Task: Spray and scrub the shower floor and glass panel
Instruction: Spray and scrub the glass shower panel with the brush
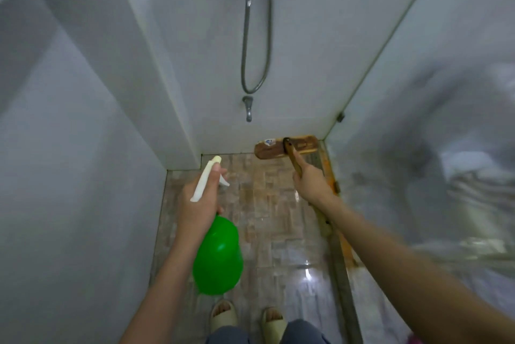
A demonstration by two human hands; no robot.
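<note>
At the far right corner of the tiled shower floor (267, 204), against the back wall, rests the wooden brush head (287, 147), its handle (295, 165) gripped by the right hand (312, 185). The left hand (199, 204) is clenched around the white trigger neck of a green spray bottle (218, 257), held over the floor's left side. Along the floor's right edge stands the glass panel (418, 148).

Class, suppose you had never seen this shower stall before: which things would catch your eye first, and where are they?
The bright green spray bottle stands out most, held low centre in the left hand. Next comes the wooden scrub brush, pressed against the far wall's base by the right hand. A metal shower hose loops down the back wall.
</note>
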